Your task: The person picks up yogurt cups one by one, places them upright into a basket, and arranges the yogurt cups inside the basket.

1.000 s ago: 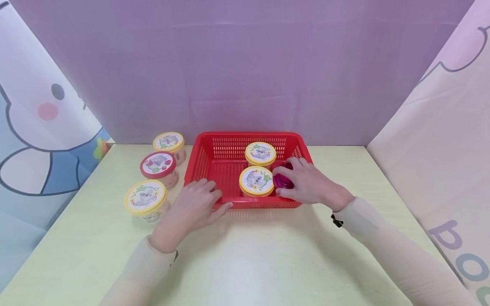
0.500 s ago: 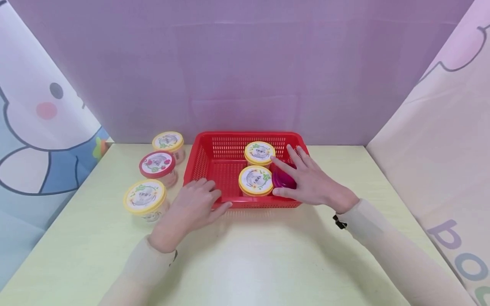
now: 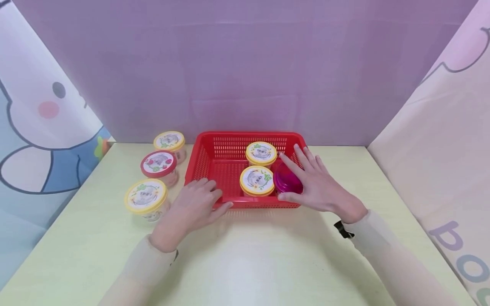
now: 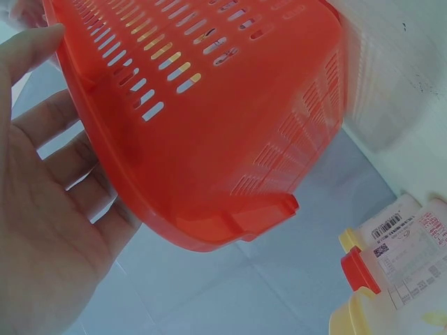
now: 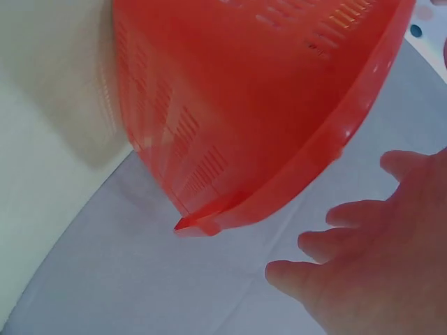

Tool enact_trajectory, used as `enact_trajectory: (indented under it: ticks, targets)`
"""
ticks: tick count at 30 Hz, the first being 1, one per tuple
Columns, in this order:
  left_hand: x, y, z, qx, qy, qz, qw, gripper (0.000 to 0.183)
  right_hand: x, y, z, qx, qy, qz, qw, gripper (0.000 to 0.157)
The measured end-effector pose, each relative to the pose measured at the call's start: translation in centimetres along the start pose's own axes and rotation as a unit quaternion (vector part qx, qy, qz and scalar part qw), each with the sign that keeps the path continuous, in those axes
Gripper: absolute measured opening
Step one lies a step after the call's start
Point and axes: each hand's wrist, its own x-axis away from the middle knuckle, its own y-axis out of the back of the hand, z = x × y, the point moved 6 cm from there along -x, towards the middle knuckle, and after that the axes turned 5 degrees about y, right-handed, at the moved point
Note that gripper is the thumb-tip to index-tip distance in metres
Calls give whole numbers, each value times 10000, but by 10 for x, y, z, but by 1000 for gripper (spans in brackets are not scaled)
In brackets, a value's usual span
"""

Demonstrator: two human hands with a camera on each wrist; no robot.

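A red plastic basket (image 3: pixel 245 134) with slotted walls stands at the back middle of the table. My left hand (image 3: pixel 190 208) holds its front left corner, fingers curled over the rim and thumb lying along the front edge. In the left wrist view those fingers (image 4: pixel 52 125) pass behind the rim. Spread straight, the fingers of my right hand (image 3: pixel 319 185) hover above the basket's right end. Under that hand sits a tub with a magenta lid (image 3: pixel 285 180), partly hidden. Beside it in the basket are two yellow-lidded tubs, one nearer (image 3: pixel 256 180) and one farther (image 3: pixel 261 153).
Left of the basket, three tubs form a row: a near yellow-lidded one (image 3: pixel 145 196), a red-lidded one (image 3: pixel 158 164) and a far yellow-lidded one (image 3: pixel 169 141). A purple cloth wall (image 3: pixel 245 72) rises behind the table (image 3: pixel 245 255); printed cloths hang on both sides.
My right hand has let go of the magenta-lidded tub, spread its fingers and drawn back slightly right, uncovering more of the lid. The left hand and basket have stayed put.
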Motion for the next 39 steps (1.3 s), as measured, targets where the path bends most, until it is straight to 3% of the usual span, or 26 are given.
enact_trajectory:
  ticks: [12, 21, 28, 33, 39]
  targets:
    - [-2, 0, -1, 17, 18, 25, 10000, 39, 30, 4, 12, 112, 172, -958, 9952, 96]
    - [-1, 1, -2, 4, 15, 21, 10000, 39, 44, 4, 28, 369, 1005, -2097, 9719, 66]
    - [1, 0, -3, -68, -60, 11, 10000, 41, 48, -3, 26, 499, 1208, -2080, 9694, 43]
    - [1, 0, -2, -50, -24, -16, 10000, 40, 45, -10, 27, 698, 1171, -1952, 9712, 43]
    - [0, 0, -1, -34, -21, -12, 10000, 40, 42, -15, 28, 905, 1084, -2145, 9665, 44]
